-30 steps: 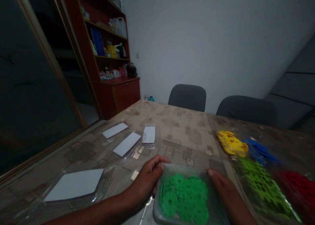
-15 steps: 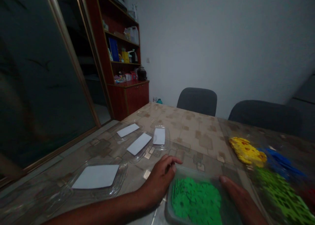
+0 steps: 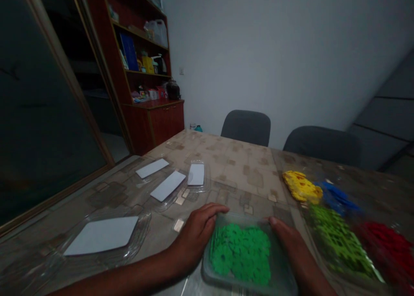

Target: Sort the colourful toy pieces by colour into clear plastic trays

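Observation:
A translucent plastic container (image 3: pixel 249 285) stands on the table in front of me, partly filled with green foam-like pieces (image 3: pixel 241 253). My left hand (image 3: pixel 199 229) holds its left side, with the fingers bent over the far left corner. On the opposite side my right hand (image 3: pixel 289 240) presses against the container's right rim, thumb towards the far right corner. The right fingers are mostly hidden behind that wall.
Clear plastic trays with white cards (image 3: pixel 105 235) lie to the left. On the right are yellow pieces (image 3: pixel 302 186), blue pieces (image 3: pixel 339 196), light green pieces (image 3: pixel 339 237) and red pieces (image 3: pixel 388 246). Grey chairs (image 3: pixel 246 125) stand beyond the patterned table (image 3: pixel 239 158).
My view has turned to the right, bringing more of the red pieces into sight. My right hand has come in closer against the container's right side. My left hand keeps its place.

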Available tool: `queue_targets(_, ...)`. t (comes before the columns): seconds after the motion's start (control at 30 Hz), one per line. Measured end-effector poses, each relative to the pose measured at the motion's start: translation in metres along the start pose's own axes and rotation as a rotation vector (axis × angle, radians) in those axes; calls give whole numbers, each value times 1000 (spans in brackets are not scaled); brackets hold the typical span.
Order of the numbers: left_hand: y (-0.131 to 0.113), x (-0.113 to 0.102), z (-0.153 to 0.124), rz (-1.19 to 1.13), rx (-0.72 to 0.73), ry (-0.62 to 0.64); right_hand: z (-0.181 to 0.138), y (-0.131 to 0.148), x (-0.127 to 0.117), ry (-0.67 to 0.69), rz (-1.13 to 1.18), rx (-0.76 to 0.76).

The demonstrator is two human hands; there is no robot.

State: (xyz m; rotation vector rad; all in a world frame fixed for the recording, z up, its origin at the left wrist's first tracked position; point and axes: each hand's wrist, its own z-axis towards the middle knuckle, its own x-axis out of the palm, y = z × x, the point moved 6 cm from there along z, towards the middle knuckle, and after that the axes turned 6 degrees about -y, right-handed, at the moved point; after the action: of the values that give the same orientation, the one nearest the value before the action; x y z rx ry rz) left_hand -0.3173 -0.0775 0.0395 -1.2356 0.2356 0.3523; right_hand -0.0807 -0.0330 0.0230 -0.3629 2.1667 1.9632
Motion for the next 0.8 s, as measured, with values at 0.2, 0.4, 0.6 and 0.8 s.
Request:
queue_targets(0.2,-15,-4,4,181,232,81,-2,9,0,-1,31,-64)
queue_targets(0.4,-47,6,-8,282,334,346,-1,12,-1,30,-24,-99)
queue_targets(0.6,-44,16,-16,399,307,470,1,7,0,25,-30,-88)
queue_targets(0.8,-36,19,-18,484,306,500,0,7,-1,-12,-56,-148)
